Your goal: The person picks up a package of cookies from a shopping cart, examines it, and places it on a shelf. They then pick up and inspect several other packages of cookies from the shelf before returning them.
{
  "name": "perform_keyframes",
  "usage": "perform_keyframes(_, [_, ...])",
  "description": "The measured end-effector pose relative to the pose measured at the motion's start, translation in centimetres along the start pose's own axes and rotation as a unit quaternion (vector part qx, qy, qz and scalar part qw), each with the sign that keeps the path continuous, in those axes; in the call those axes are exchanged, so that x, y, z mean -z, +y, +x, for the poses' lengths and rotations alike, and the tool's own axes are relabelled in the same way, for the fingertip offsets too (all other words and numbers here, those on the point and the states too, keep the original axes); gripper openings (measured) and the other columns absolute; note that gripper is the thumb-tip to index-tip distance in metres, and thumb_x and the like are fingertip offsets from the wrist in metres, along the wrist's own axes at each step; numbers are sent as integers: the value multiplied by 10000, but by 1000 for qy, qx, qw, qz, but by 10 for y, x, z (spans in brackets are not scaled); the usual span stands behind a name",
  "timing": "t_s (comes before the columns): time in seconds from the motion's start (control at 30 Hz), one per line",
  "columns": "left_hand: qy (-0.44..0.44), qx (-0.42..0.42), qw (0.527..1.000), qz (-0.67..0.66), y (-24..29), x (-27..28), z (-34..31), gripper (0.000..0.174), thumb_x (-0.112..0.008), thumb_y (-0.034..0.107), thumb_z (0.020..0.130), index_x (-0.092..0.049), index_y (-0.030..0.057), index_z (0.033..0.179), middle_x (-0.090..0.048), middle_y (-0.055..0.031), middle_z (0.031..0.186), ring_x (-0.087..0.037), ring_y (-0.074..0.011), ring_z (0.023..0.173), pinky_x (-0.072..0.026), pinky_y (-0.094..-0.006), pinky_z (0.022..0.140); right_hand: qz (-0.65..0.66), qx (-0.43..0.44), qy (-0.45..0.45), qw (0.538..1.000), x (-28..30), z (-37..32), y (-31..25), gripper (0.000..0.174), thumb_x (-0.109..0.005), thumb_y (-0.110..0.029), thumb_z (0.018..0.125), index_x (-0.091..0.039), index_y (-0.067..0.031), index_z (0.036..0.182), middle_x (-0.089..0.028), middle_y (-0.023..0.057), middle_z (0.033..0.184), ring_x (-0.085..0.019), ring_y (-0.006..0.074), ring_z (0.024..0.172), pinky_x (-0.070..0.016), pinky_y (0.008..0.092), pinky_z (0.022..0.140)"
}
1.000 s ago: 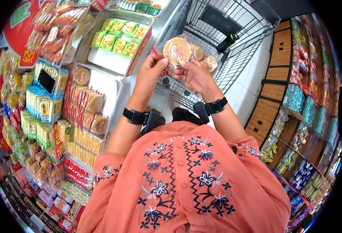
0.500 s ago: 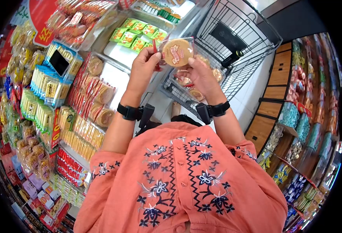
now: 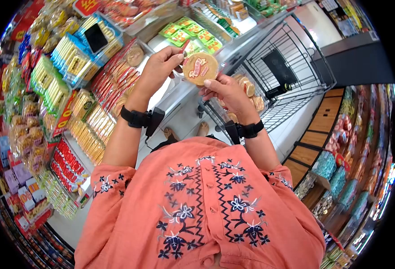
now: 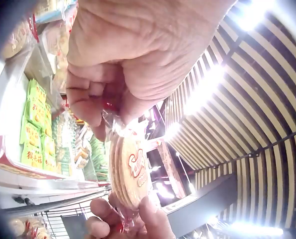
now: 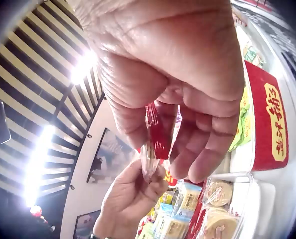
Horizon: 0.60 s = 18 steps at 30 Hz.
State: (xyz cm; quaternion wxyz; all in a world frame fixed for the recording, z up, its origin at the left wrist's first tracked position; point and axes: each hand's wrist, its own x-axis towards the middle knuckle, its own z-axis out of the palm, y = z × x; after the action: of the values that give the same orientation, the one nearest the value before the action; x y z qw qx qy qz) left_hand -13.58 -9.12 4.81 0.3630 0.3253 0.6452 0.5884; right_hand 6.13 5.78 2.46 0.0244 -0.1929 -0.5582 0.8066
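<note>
A clear packet of round, flat biscuits [image 3: 200, 68] with red print is held up between both hands. In the left wrist view the biscuits [image 4: 129, 172] stand in a stack inside the wrapper. The left hand [image 3: 160, 67] pinches the packet's upper left end. The right hand [image 3: 230, 93] pinches its lower right edge between thumb and fingers. Seen from the right wrist, the red end of the wrapper [image 5: 158, 132] lies between that hand's thumb and fingers.
A shopping cart [image 3: 291, 85] with several biscuit packets [image 3: 247, 85] stands at the right. Green packets [image 3: 193, 33] lie in a tray beyond the hands. More red-wrapped biscuits [image 3: 116, 80] and a dark device [image 3: 96, 37] are at the left. Wooden shelving [image 3: 316, 130] stands far right.
The view has turned, shifting the cart and displays rightward. The packet has moved from above the cart's edge to beside the green packets, tilting along the way. Both hands still pinch it.
</note>
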Motion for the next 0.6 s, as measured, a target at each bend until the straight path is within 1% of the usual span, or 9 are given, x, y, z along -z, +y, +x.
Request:
perform_keyframes(0.1, [24,7,999,44,9,14,-12,253,-603,273,1011,-673,62,1131,-660,37,900,-591,-46,783,-445,-211,613,-19,-16,-39,999,-17,6,-4,457,-678,-335,959,-636,30,1229,-700,105,1103,-701,182,926,-575,298,780])
perform_keyframes(0.23, [44,0,996,75,15,33,-28,273,-606,290,1009,-669,58,1139,-654,43,878,-591,-41,776,-433,-208,598,-26,-52,-90,994,-37,15,-4,457,-692,-350,948,-652,24,1209,-709,93,1070,-700,172,913,-577,297,783])
perform_keyframes(0.37, [65,-1,993,98,23,46,-45,275,-619,316,1004,-677,84,1140,-644,61,867,-580,-33,755,-426,-211,591,-36,-63,-129,989,-58,20,-6,458,-710,-357,935,-661,19,1192,-714,82,1058,-699,161,895,-580,296,778])
perform_keyframes(0.57, [87,-26,994,67,18,62,-60,247,-616,302,1012,-681,86,1113,-622,73,863,-557,-20,748,-415,-204,592,-49,-70,-169,982,-82,26,-10,455,-741,-357,912,-663,1,1181,-716,77,1039,-694,150,861,-583,283,736])
perform_keyframes(0.6, [88,-22,993,70,19,65,-63,261,-616,292,1009,-678,56,1102,-639,43,875,-577,-46,762,-446,-224,632,-48,-70,-175,981,-85,28,-10,455,-746,-358,909,-662,-3,1182,-716,77,1035,-693,147,854,-583,281,729])
